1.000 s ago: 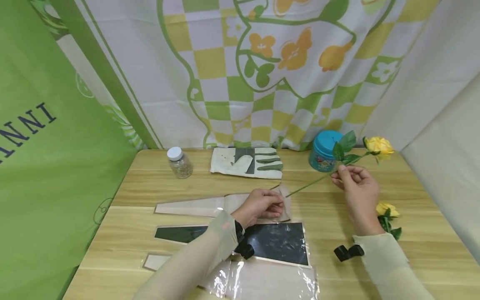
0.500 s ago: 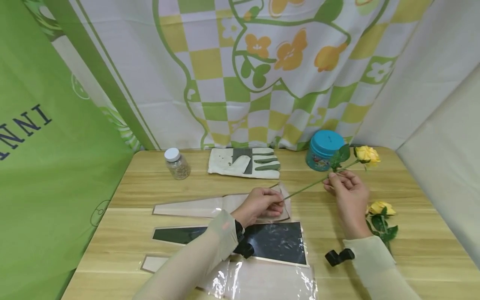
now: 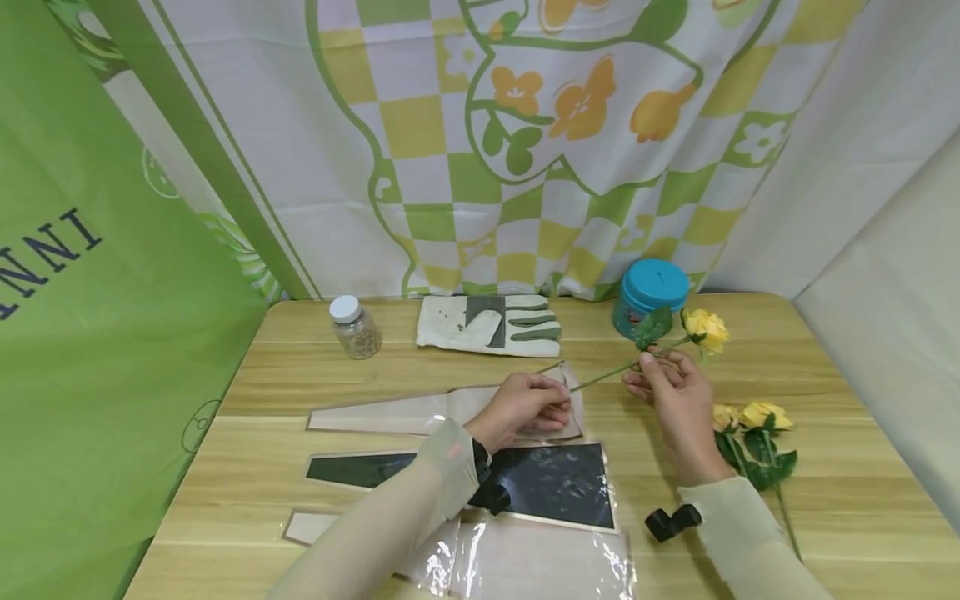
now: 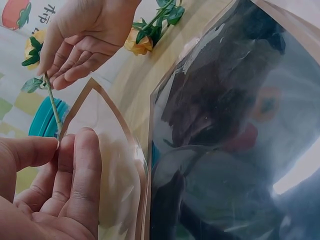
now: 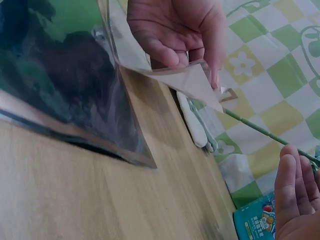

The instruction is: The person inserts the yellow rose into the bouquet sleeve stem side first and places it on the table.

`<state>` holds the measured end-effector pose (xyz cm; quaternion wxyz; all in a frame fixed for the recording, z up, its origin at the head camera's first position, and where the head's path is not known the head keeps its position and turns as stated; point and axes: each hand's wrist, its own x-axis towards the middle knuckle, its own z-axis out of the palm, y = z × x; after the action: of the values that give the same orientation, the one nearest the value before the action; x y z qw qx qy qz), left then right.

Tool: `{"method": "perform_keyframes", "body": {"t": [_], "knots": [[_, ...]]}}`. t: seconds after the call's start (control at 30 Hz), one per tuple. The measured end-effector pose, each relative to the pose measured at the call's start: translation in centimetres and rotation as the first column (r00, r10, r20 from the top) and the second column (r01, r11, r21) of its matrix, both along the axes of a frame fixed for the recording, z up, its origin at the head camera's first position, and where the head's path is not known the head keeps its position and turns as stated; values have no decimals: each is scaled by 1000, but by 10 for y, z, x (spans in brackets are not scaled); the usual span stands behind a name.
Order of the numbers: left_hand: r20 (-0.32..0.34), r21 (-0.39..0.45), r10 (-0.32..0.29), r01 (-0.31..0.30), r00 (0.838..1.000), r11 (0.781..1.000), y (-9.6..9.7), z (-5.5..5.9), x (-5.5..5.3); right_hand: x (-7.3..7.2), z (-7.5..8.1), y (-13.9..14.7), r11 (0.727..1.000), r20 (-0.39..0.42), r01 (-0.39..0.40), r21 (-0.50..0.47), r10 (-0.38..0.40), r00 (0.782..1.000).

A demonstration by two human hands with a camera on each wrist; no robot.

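Observation:
My left hand [image 3: 521, 407] pinches the mouth of a pale wrapping sleeve [image 3: 401, 414] with a brown border; in the left wrist view its raised corner [image 4: 92, 86] stands beside the fingertips. My right hand [image 3: 681, 408] pinches the green stem [image 3: 603, 377] of a yellow artificial rose [image 3: 707, 330], just below its leaves. The stem slants down left, and its lower end disappears at the sleeve's mouth by the left fingertips. How deep it reaches inside is hidden. In the right wrist view the stem [image 5: 260, 130] runs between both hands.
Two more yellow roses [image 3: 765, 415] lie on the table at right. Nearer me are a black sleeve [image 3: 558, 483] and another pale sleeve [image 3: 547, 554]. Along the back stand a white-capped jar [image 3: 358, 333] and a blue tub [image 3: 654, 287], with a work glove [image 3: 450, 323] lying between.
My right hand has moved left and slightly down with the rose, bringing the bloom closer to the sleeve. Less stem shows between the hands. My left hand stays nearly still.

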<state>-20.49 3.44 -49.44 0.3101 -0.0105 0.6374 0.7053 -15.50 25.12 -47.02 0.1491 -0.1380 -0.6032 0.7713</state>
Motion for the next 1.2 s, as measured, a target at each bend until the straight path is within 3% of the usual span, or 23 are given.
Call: {"method": "perform_keyframes", "body": {"t": [0.17, 0.4, 0.7, 0.97, 1.2], "knots": [[-6, -5, 6, -6, 1000, 1000, 0, 4, 0, 1, -1, 4, 999, 10, -33, 35, 33, 999], [-16, 1, 12, -12, 1000, 1000, -2, 9, -1, 1, -2, 1, 985, 95, -85, 150, 71, 993], [-38, 3, 10, -10, 999, 1000, -4, 11, -1, 1, -11, -5, 985, 117, -97, 145, 80, 990], [-43, -21, 1, -2, 999, 1000, -5, 9, 0, 5, -11, -1, 994, 26, -93, -49, 95, 995], [-60, -10, -3, 3, 998, 1000, -7, 13, 1, 3, -9, -3, 997, 68, -67, -41, 70, 995]]}}
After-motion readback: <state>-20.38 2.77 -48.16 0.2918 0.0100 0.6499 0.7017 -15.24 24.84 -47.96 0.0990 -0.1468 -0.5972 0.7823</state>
